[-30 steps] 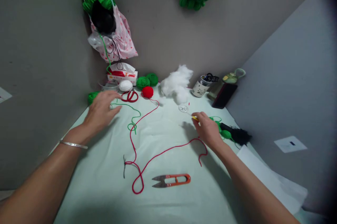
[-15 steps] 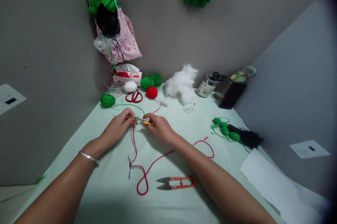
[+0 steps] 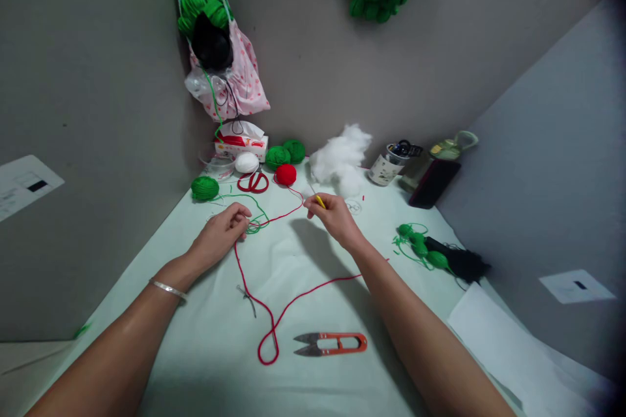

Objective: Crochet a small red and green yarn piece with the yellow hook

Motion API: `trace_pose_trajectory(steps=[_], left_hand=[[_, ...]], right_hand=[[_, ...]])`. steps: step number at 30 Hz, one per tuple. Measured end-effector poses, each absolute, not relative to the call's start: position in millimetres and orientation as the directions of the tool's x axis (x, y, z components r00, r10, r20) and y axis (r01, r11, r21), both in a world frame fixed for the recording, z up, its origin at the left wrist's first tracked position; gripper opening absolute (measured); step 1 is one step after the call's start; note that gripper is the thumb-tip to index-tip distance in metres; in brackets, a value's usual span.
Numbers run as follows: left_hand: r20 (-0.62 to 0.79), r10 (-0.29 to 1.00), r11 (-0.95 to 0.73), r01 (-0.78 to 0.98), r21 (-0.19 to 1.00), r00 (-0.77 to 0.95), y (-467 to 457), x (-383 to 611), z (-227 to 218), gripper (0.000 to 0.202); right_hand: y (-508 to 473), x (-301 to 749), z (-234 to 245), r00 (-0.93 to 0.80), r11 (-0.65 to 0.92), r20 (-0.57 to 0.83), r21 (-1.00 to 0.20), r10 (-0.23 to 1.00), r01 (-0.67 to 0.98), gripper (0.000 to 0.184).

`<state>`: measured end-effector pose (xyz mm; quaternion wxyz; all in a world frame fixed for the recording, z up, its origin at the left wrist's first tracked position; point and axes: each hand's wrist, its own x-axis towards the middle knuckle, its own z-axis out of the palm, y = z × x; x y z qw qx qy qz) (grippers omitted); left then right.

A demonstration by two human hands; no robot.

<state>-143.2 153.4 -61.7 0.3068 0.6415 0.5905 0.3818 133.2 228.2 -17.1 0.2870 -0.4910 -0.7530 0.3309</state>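
Note:
My left hand (image 3: pixel 223 232) rests on the pale green table (image 3: pixel 205 352), fingers pinched on the red yarn strand (image 3: pixel 274 319) and green yarn strand (image 3: pixel 254 224) where they cross. My right hand (image 3: pixel 333 216) is closed on a yellow-handled crochet hook (image 3: pixel 319 200), its tip pointing up and back. The red strand runs from the red yarn ball (image 3: pixel 285 174) past my left fingers and loops across the table near the orange thread snips (image 3: pixel 331 343). A green yarn ball (image 3: pixel 204 188) lies behind my left hand.
Along the back wall lie a tissue box (image 3: pixel 240 143), a white ball (image 3: pixel 246 162), red scissors (image 3: pixel 252 183), two green balls (image 3: pixel 286 153), white stuffing (image 3: pixel 341 154), a tin (image 3: pixel 388 167) and a dark phone (image 3: pixel 434 182). Green crochet pieces (image 3: pixel 420 246) lie right; white paper (image 3: pixel 508 345) lies front right.
My right hand has pulled away to the right and back with the hook, parting from my left hand. The left hand stayed pinched on the yarn, and the red strand shifted.

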Motion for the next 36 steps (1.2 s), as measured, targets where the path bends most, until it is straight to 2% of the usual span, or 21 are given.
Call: trace_pose_trajectory(steps=[5, 8, 10, 12, 15, 18, 21, 26, 29, 31, 36], left_hand=[[0.265, 0.962, -0.238, 0.685, 0.689, 0.068, 150, -136, -60, 0.022], [0.265, 0.937, -0.347, 0.695, 0.63, 0.227, 149, -128, -69, 0.025], [0.252, 0.924, -0.382, 0.704, 0.599, 0.287, 152, -127, -79, 0.035], [0.252, 0.929, -0.368, 0.739, 0.565, 0.27, 156, -133, -86, 0.044], [0.278, 0.942, -0.313, 0.793, 0.522, 0.189, 163, -151, -85, 0.042], [0.339, 0.935, -0.272, 0.817, 0.509, 0.1, 161, -157, -70, 0.036], [0.387, 0.915, -0.326, 0.778, 0.537, 0.117, 151, -136, -56, 0.024], [0.291, 0.885, -0.464, 0.637, 0.616, 0.364, 134, -94, -52, 0.021], [0.262, 0.91, -0.412, 0.654, 0.634, 0.32, 135, -98, -53, 0.024], [0.243, 0.936, -0.353, 0.671, 0.652, 0.256, 138, -105, -54, 0.029], [0.13, 0.972, -0.224, 0.591, 0.775, 0.197, 140, -107, -53, 0.034]], right_hand=[[189, 121, -21, -0.452, 0.408, 0.112, -0.655, 0.885, 0.636, 0.02], [153, 114, -37, -0.549, 0.493, 0.061, -0.532, 0.833, 0.689, 0.019], [141, 125, -45, -0.557, 0.497, -0.004, -0.446, 0.83, 0.744, 0.018], [145, 154, -47, -0.493, 0.449, -0.038, -0.355, 0.869, 0.82, 0.013], [168, 218, -38, -0.266, 0.261, 0.007, -0.23, 0.964, 0.938, 0.013], [183, 275, -22, -0.046, 0.067, 0.113, -0.193, 0.993, 0.979, 0.029], [173, 306, -10, 0.027, 0.011, 0.151, -0.243, 0.988, 0.97, 0.02], [132, 313, 5, -0.094, 0.095, 0.023, -0.411, 0.995, 0.907, 0.027], [119, 303, 11, -0.168, 0.122, -0.042, -0.521, 0.985, 0.845, 0.029], [116, 288, 13, -0.209, 0.1, -0.091, -0.652, 0.974, 0.751, 0.027], [121, 224, 8, -0.399, 0.104, -0.143, -0.838, 0.906, 0.536, 0.015]])
